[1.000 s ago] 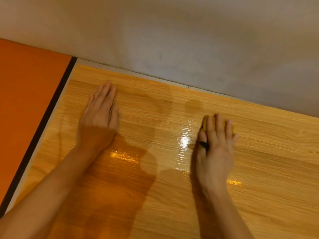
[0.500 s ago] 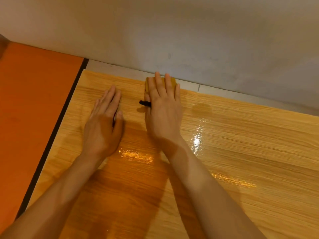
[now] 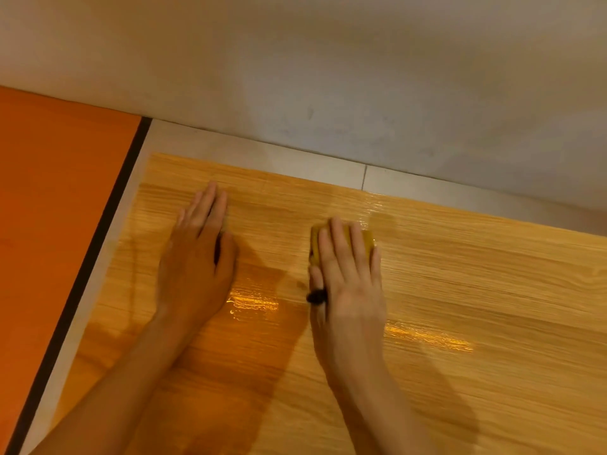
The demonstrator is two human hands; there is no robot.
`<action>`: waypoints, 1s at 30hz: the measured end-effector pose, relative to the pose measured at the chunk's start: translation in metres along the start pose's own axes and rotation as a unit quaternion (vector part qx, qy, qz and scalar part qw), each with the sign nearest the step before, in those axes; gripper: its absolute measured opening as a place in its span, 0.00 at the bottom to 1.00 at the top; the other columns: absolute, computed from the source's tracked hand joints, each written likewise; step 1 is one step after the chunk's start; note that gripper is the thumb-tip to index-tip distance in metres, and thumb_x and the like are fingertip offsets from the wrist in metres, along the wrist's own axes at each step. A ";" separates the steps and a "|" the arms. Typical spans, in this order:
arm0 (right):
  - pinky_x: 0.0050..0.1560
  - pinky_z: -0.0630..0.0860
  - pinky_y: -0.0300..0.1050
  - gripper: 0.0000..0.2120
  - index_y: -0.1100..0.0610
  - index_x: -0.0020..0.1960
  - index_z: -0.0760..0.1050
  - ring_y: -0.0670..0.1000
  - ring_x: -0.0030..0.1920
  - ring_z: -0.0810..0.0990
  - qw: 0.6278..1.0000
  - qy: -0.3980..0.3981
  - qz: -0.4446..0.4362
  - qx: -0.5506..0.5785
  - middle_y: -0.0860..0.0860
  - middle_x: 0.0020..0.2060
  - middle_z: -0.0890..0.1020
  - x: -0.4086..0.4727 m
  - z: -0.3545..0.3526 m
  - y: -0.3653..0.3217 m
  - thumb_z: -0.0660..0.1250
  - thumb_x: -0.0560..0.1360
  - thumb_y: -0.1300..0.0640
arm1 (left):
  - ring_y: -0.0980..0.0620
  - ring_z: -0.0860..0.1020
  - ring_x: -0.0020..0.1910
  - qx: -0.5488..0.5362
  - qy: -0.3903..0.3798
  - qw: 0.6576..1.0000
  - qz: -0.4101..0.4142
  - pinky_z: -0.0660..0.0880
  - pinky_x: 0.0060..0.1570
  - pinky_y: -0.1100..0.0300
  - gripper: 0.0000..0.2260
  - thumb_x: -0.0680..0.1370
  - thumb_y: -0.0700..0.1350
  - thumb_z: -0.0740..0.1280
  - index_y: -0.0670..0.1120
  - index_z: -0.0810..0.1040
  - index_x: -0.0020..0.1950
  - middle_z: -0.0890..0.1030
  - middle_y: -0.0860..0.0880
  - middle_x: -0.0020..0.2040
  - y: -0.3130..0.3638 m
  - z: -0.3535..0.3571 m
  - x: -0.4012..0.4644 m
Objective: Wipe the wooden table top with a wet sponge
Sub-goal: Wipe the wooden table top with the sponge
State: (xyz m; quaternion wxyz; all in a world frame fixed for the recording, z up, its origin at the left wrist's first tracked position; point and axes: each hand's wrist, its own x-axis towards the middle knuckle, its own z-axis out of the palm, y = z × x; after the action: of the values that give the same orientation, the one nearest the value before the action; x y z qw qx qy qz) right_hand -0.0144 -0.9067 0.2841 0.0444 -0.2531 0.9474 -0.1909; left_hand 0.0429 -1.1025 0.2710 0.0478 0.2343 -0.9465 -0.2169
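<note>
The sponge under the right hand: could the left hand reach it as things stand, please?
Probably yes. The left hand rests flat beside the sponge, with bare table between them; only the right hand covers it.

Our left hand (image 3: 197,264) lies flat, fingers straight; our right hand (image 3: 349,284) presses down, fingers extended forward.

Behind, along the top: a grey wall (image 3: 361,77) with some darker smudges. Below it, a pale strip (image 3: 262,159) with one thin crack line, running along the far edge of the wood. Off to the left, a big flat orange surface (image 3: 56,198). Beside that, a thin black line (image 3: 95,247), then another pale strip going down.
</note>
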 end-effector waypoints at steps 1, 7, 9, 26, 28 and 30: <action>0.77 0.48 0.56 0.23 0.52 0.78 0.56 0.50 0.78 0.47 1.000 -0.023 -0.010 -0.015 0.48 0.78 0.55 -0.025 -0.006 0.003 0.52 0.84 0.52 | 0.54 0.50 0.81 -0.003 0.002 1.000 -0.001 0.50 0.80 0.50 0.24 0.84 0.50 0.52 0.47 0.56 0.81 0.54 0.51 0.82 0.000 0.001 0.001; 0.77 0.46 0.58 0.24 0.55 0.76 0.62 0.55 0.78 0.52 0.998 0.032 0.045 -0.039 0.51 0.76 0.60 0.086 -0.007 0.036 0.56 0.80 0.57 | 0.54 0.50 0.80 -0.010 0.009 1.000 0.003 0.48 0.79 0.53 0.24 0.84 0.49 0.52 0.48 0.55 0.81 0.53 0.51 0.81 -0.001 0.001 0.002; 0.77 0.45 0.57 0.28 0.54 0.77 0.59 0.54 0.78 0.49 0.997 0.029 0.070 -0.031 0.51 0.77 0.58 0.087 -0.007 0.039 0.60 0.78 0.61 | 0.54 0.49 0.81 -0.011 0.001 1.000 0.006 0.48 0.80 0.52 0.24 0.84 0.49 0.51 0.47 0.55 0.81 0.53 0.51 0.82 -0.002 0.002 0.001; 0.43 0.66 0.49 0.17 0.57 0.51 0.75 0.58 0.51 0.72 0.985 0.040 0.140 -0.091 0.58 0.49 0.79 0.084 -0.074 0.153 0.51 0.78 0.50 | 0.52 0.50 0.81 0.001 0.007 1.000 0.021 0.48 0.80 0.51 0.25 0.84 0.49 0.50 0.45 0.55 0.81 0.53 0.48 0.82 -0.004 0.002 0.001; 0.46 0.67 0.51 0.16 0.60 0.51 0.75 0.60 0.50 0.72 0.981 0.054 0.158 -0.098 0.60 0.49 0.79 0.092 -0.062 0.137 0.52 0.78 0.53 | 0.51 0.50 0.81 0.003 0.010 1.000 0.024 0.48 0.80 0.51 0.25 0.84 0.49 0.50 0.44 0.55 0.81 0.53 0.48 0.82 -0.004 0.003 0.002; 0.47 0.68 0.52 0.14 0.60 0.52 0.76 0.61 0.50 0.74 0.985 0.049 0.128 -0.102 0.60 0.49 0.80 0.108 -0.039 0.090 0.55 0.78 0.55 | 0.51 0.50 0.81 0.005 0.009 1.000 0.021 0.47 0.80 0.52 0.25 0.84 0.49 0.50 0.45 0.55 0.81 0.53 0.48 0.82 -0.003 0.002 0.001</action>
State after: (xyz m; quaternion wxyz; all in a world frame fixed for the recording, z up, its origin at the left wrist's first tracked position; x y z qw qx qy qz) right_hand -0.1568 -0.8752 0.2872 -0.0038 -0.1234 0.9875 -0.0978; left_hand 0.0429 -1.1050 0.2677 0.0601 0.2162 -0.9518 -0.2092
